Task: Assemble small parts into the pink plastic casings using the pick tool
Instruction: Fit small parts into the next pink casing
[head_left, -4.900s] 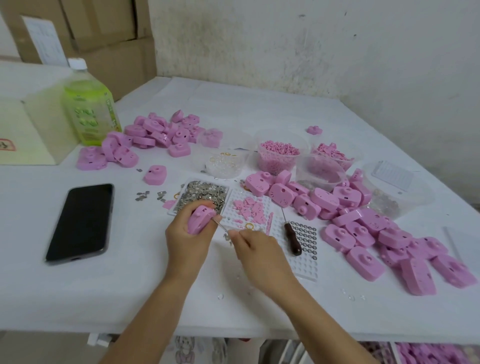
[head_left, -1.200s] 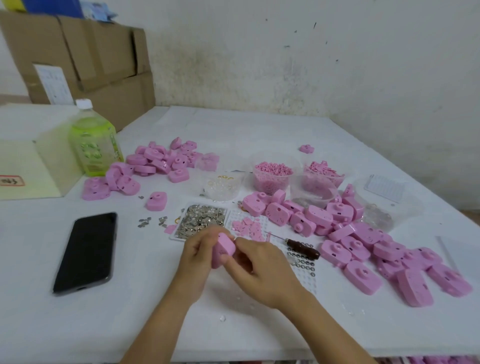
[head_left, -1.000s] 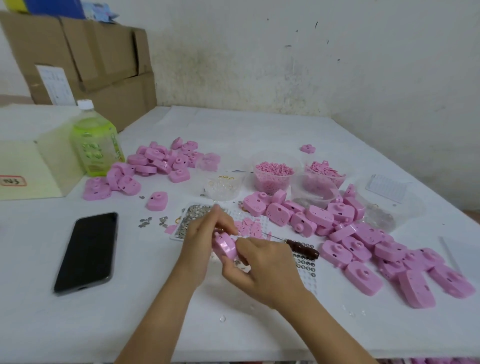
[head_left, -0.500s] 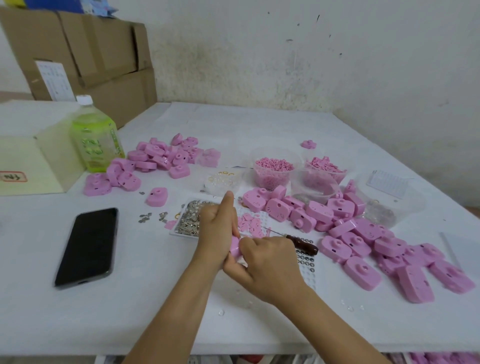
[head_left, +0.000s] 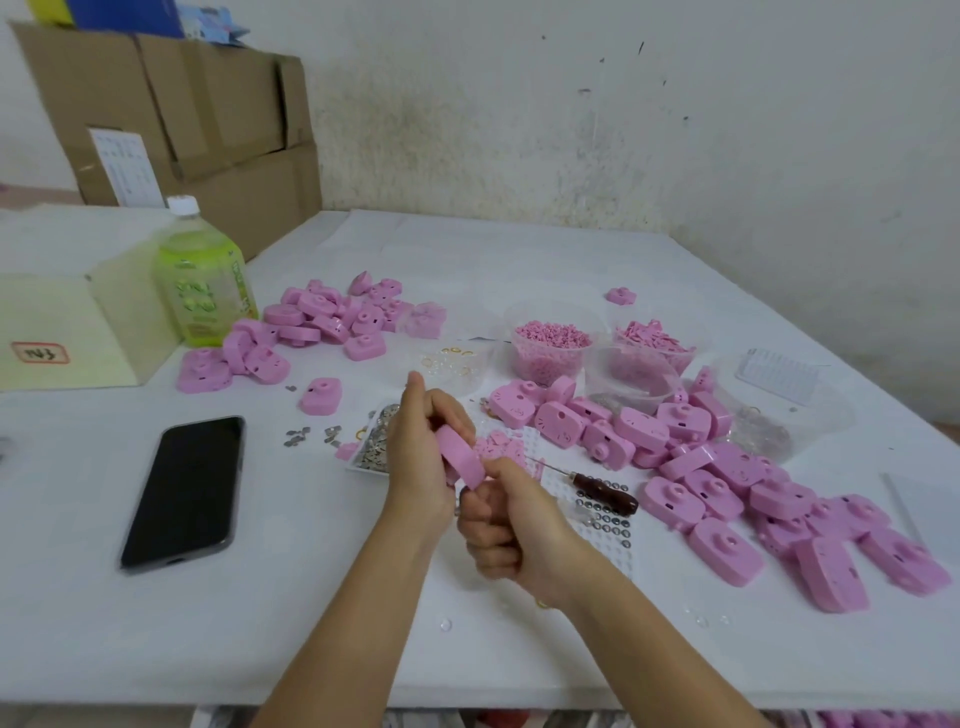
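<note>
On the white table (head_left: 519, 249) before a stained wall (head_left: 571, 130), our left hand (head_left: 421, 460) grips a casing (head_left: 461, 460); our right hand (head_left: 511, 525) is curled, contents unclear.

A small hand-assembly workshop. A white counter (head_left: 519, 249) carries heaps of identical pink casings (head_left: 727, 493), clear tubs (head_left: 551, 348) of tiny pink parts, a tray of metal pieces (head_left: 376, 449) and a dark-handled pick tool (head_left: 602, 491). Cardboard boxes (head_left: 208, 114) are stacked at the far left beside a stained, scuffed plaster wall (head_left: 623, 130).
</note>
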